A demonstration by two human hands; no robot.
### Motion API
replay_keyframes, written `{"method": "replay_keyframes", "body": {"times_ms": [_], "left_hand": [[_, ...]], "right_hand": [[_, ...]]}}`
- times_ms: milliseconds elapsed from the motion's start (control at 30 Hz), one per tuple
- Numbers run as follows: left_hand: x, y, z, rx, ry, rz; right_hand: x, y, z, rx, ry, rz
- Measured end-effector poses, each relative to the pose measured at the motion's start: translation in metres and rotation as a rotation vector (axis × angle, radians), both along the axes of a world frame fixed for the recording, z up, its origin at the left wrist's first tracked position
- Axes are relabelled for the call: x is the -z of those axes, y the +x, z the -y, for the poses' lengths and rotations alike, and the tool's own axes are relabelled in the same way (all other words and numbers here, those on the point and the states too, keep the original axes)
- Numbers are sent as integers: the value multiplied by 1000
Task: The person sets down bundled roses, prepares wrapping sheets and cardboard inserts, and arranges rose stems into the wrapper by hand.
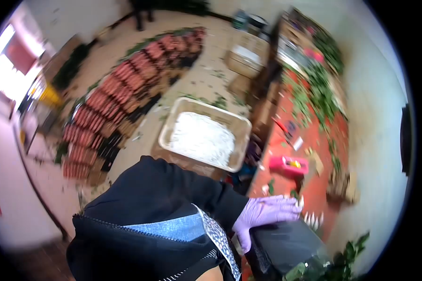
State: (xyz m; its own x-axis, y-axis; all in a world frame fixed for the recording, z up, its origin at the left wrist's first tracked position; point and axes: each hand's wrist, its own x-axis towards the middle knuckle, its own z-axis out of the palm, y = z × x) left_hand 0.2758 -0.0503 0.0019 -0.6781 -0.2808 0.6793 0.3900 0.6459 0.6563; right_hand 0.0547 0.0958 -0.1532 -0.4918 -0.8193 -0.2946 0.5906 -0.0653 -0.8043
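Here, left hand [267, 214], fingers [282, 216] outstretched and released, dark boxy object [288, 248] right alongside them.

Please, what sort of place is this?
Probably an indoor workshop, perhaps for plant work: green leafy stems lie on a red table, a tub holds white material, and reddish bundles stand in rows on the floor.

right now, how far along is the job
Partway, it seems. The long rows of reddish bundles on the floor look done. The gloved left hand lies open at the dark object, with nothing clearly in it; the right is out of view. Loose leafy stems on the red table look left to do.
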Motion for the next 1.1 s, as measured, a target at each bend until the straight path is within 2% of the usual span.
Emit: {"method": "replay_keyframes", "body": {"times_ms": [33,67,200,300,467,567,667,700,800,867,900,933,967,1000,1033,1067,1100], "left_hand": [[8,30,-8,-36,-24,99],[24,57,-16,-167,-62,105],[45,154,-46,-729,58,109],[57,246,-76,-992,261,203],[96,381,-119,-1400,354,145],[117,476,-135,-1537,489,68],[170,584,-136,-1697,518,-72],[184,621,-139,-1781,395,-180],[154,713,-185,-1904,739,-138],[170,774,-225,-1985,822,-88],[170,798,-242,-1998,926,-152],[178,817,-252,-1917,969,-442],[194,834,-263,-2004,953,-462],[210,847,-270,-2077,936,-482],[193,838,-257,-2113,947,-519],[190,841,-248,-2121,958,-562],[185,842,-241,-2127,1050,-488]], "right_hand": [[8,10,20,-98,10,-12],[14,22,42,-194,9,-16],[19,77,132,-569,40,-59],[30,159,196,-847,35,-105],[56,332,286,-1250,35,-192],[101,463,354,-1526,14,-280],[190,602,448,-1882,-43,-369],[167,681,420,-1879,-87,-376],[74,895,308,-1931,-231,-386],[92,1005,258,-2029,-184,-273],[144,1053,251,-2109,147,-45],[167,1088,234,-2182,124,-61],[189,1123,218,-2255,97,-77],[159,1132,199,-2317,-114,-211],[122,1143,178,-2345,-332,-348],[107,1149,181,-2335,-449,-423],[91,1155,184,-2316,-564,-500]]}}
